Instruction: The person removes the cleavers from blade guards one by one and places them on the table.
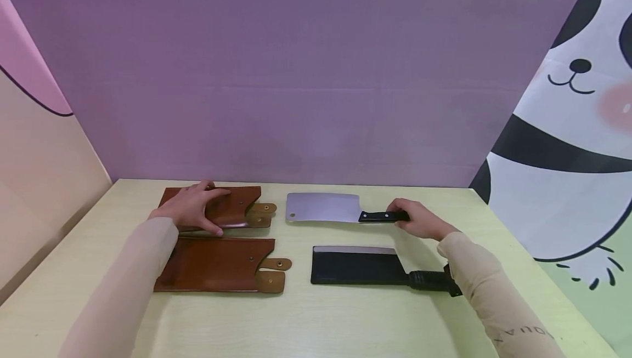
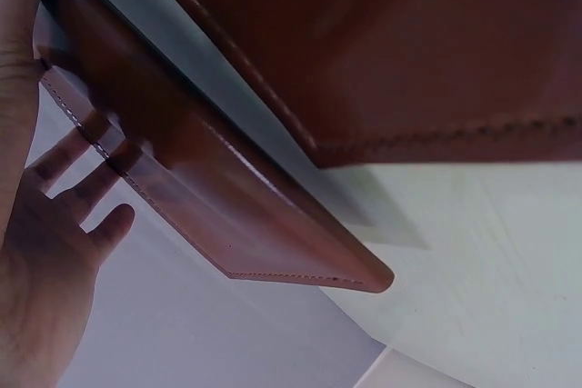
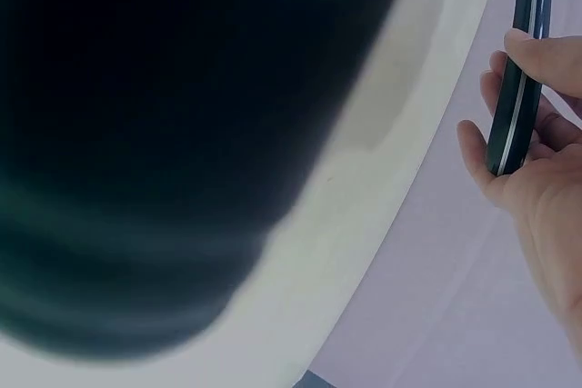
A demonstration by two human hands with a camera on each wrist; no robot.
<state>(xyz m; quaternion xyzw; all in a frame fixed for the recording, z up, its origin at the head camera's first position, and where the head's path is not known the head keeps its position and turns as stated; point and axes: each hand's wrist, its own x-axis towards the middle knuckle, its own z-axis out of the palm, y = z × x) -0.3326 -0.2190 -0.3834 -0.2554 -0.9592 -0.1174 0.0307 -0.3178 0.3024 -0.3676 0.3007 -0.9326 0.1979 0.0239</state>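
My left hand spans the upper brown leather knife sheath, thumb at its near edge and fingers across towards the far edge. In the left wrist view, fingertips touch the stitched edge of this sheath. A silver-bladed cleaver lies to the right, its blade pointing at the sheath. My right hand grips the end of its black riveted handle. The right wrist view shows thumb and fingers around that handle; the blade is out of that view.
A second brown sheath with a strap lies nearer, partly under the left sleeve. Below the silver cleaver sits a black-bladed cleaver, its handle end partly behind the right sleeve. A purple cloth rises at the far edge of the pale table.
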